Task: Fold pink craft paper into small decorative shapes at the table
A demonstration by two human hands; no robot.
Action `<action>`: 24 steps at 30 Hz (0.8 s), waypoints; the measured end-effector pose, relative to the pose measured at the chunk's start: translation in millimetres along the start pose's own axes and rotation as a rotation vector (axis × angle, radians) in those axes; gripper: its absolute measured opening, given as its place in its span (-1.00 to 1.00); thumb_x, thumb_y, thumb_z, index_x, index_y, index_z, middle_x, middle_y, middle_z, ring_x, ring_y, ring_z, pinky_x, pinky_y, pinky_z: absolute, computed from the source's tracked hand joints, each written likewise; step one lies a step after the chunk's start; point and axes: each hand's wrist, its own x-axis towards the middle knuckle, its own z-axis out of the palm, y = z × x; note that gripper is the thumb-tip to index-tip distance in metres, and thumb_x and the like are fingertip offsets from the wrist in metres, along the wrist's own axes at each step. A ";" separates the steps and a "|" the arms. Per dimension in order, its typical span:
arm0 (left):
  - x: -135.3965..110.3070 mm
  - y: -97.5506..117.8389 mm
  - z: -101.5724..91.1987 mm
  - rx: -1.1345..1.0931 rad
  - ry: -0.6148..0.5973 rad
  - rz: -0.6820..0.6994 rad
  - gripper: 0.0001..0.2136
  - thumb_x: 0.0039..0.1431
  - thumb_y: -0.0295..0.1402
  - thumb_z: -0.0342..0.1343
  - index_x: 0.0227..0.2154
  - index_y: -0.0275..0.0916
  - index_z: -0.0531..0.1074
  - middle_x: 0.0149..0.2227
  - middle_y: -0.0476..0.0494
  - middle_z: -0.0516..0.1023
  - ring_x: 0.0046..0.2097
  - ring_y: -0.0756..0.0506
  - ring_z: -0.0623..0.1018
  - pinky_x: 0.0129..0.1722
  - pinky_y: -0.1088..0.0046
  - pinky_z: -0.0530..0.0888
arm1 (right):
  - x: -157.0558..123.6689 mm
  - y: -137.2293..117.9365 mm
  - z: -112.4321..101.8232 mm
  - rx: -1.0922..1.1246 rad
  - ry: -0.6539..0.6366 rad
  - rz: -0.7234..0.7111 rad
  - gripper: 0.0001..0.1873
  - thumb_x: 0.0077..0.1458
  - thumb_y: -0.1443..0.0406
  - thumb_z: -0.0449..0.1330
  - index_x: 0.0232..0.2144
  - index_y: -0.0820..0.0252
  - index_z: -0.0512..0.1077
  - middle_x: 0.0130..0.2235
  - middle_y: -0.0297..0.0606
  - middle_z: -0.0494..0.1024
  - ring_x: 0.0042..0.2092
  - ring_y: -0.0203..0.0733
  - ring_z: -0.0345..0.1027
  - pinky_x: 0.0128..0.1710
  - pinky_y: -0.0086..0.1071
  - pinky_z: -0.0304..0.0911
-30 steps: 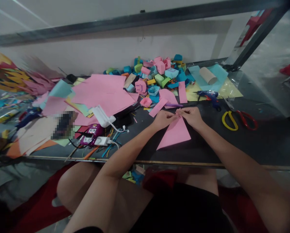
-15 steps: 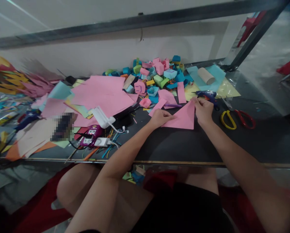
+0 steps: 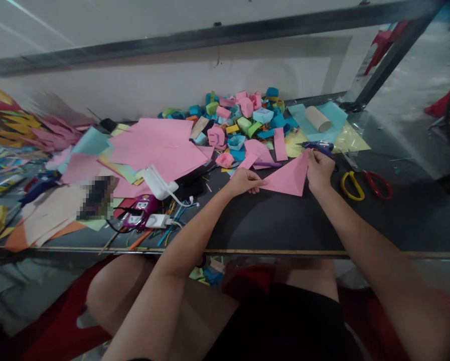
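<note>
A pink sheet of paper (image 3: 288,179), folded into a triangle, is stretched between my two hands just over the dark tabletop. My left hand (image 3: 245,181) pinches its left corner. At the upper right corner my right hand (image 3: 320,168) grips the paper between thumb and fingers. A blue glue gun (image 3: 317,146) lies just behind my right hand, partly covered by it. Scissors with one yellow and one red handle (image 3: 378,184) rest to the right of that hand. Behind the triangle lies a purple pen (image 3: 268,164) among pink paper pieces.
Small folded paper boxes (image 3: 243,113) are heaped against the wall. Large pink sheets (image 3: 153,143) lie left of centre, with a white charger (image 3: 159,183) and a purple power strip (image 3: 142,210) in front. A cardboard tube (image 3: 318,119) sits on blue paper at the back right.
The pink triangle has shifted slightly to the right with both hands and is lifted a little and bent. Both hands keep hold of its corners.
</note>
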 end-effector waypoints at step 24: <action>1.7 -6.0 -25.6 -0.103 -0.285 -0.111 -0.76 -0.05 -0.24 0.43 -0.41 -0.32 0.64 -0.44 -0.23 0.69 -0.47 -0.03 0.65 -0.50 0.59 0.53 | -3.5 -5.1 -1.2 0.020 0.044 0.014 -0.45 0.10 -0.13 0.23 -0.37 0.26 0.63 -0.48 -0.32 0.49 -0.42 -0.24 0.34 -0.37 -0.32 0.26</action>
